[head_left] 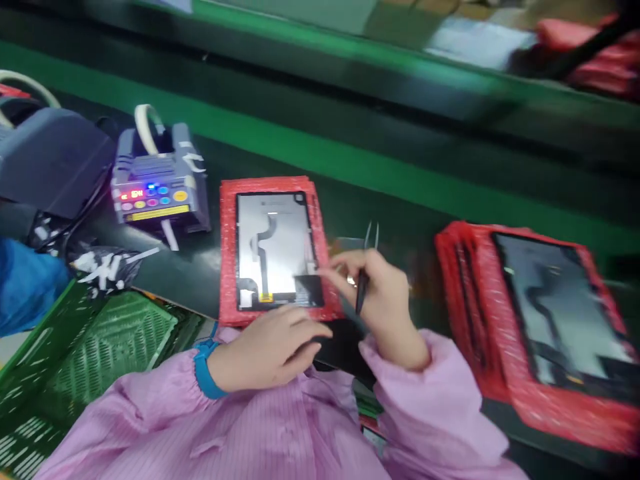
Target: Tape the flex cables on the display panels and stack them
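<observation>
A tablet screen panel (295,247) with a dark flex cable lies on red bubble wrap (229,247) in front of me. My left hand (273,347) rests palm down at the panel's lower edge, fingers loosely stretched and holding nothing. Tweezers (361,293) are tucked in my right hand (383,293), their thin tips pointing up and away. Thumb and index finger of that hand come together by the panel's right edge; whether they pinch something small is unclear. A black patch (309,291) covers the panel's lower right corner.
A tape dispenser (160,180) with a lit display stands left, a white strip sticking out. Beside it are tape scraps (107,267) and a green crate (110,333). To the right, more panels (560,300) lie stacked in red bubble wrap (520,373).
</observation>
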`<state>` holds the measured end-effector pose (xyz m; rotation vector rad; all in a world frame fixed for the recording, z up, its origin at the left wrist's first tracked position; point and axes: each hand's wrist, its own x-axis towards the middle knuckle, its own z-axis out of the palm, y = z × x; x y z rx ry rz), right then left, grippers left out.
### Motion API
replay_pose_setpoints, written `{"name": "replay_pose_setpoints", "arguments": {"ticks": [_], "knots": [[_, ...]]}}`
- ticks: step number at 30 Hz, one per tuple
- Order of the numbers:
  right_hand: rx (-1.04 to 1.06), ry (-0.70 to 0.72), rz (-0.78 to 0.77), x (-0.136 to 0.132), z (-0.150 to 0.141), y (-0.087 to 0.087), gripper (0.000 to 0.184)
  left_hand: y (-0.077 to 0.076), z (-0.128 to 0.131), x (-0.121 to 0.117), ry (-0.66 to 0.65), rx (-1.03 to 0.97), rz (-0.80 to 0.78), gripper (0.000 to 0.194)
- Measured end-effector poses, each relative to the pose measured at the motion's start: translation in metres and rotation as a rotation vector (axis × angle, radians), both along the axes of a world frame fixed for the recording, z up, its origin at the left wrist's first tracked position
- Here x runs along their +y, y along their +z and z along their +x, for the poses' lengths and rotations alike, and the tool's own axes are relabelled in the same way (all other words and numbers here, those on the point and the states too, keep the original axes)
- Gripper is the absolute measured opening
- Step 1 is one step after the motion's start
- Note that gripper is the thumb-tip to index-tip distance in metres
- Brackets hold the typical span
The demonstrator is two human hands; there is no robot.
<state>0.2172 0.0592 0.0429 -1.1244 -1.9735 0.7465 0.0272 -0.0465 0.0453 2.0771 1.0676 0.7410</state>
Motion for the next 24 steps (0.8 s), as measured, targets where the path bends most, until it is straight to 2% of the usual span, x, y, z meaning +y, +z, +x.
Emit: {"name": "replay_pose_setpoints", "arguments": {"ticks": [3,6,8,11,15,17,18,21,23,24], "knots": [[-0.153,-0.134,0.118,-0.055,0.084,-0.015,0.043,-0.009,0.037,0.008,-0.237,-0.133,-0.118,0.024],[-0.28,-0.397,0.284,-0.099,0.165,-0.022,0.044,-0.019,0.079,0.023,-0.387,-0.225,-0.301,0.025],[-0.348,-0.499,0.382,-0.118,0.21,-0.021,0.04,-0.023,0.108,0.033,-0.41,-0.31,-0.542,0.022],[-0.418,-0.477,0.405,-0.128,0.251,-0.017,0.037,-0.03,0.149,0.046,-0.351,-0.417,-0.867,0.02],[-0.495,-0.437,0.409,-0.125,0.268,-0.018,0.034,-0.042,0.197,0.061,-0.268,-0.462,-0.993,0.015],[-0.456,-0.481,0.438,-0.123,0.267,-0.017,0.035,-0.046,0.216,0.068,-0.238,-0.478,-1.053,0.015],[-0.404,-0.525,0.436,-0.123,0.265,-0.016,0.036,-0.047,0.224,0.072,-0.235,-0.484,-1.085,0.022],[-0.178,-0.628,0.399,-0.124,0.25,-0.005,0.04,-0.041,0.245,0.083,-0.272,-0.529,-1.176,0.048],[-0.086,-0.588,0.359,-0.126,0.235,0.005,0.043,-0.035,0.258,0.092,-0.249,-0.613,-1.194,0.054],[-0.077,-0.543,0.331,-0.126,0.227,0.009,0.043,-0.032,0.264,0.096,-0.213,-0.664,-1.181,0.051]]}}
